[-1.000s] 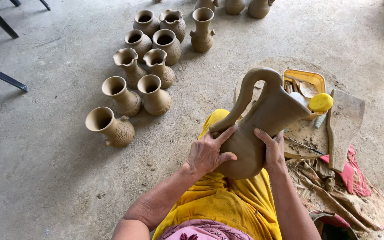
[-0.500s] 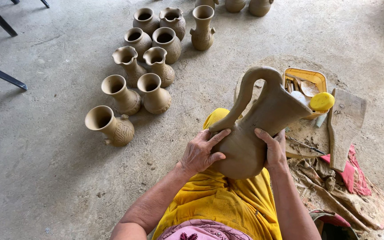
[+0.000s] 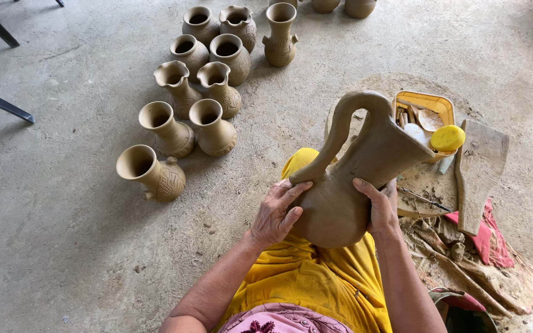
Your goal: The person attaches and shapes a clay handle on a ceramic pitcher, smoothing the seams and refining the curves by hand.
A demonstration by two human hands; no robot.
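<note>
I hold a wet brown clay jug [image 3: 353, 179] tilted over my lap, its mouth pointing right and its curved handle arching on top. My left hand [image 3: 277, 214] presses against the jug's round belly where the handle's lower end joins, fingers spread on the clay. My right hand [image 3: 379, 206] cups the belly's other side. Yellow cloth [image 3: 316, 280] covers my lap beneath the jug.
Several unfired clay vases [image 3: 208, 83] stand grouped on the concrete floor to the upper left; one [image 3: 152, 172] lies tilted. To the right are a yellow tray [image 3: 433, 102] of tools with a yellow sponge [image 3: 447, 137], a wooden board [image 3: 479, 169], and red rags [image 3: 485, 237].
My left hand has slid down and around the jug's belly near the handle's base. The jug has stayed tilted in nearly the same spot.
</note>
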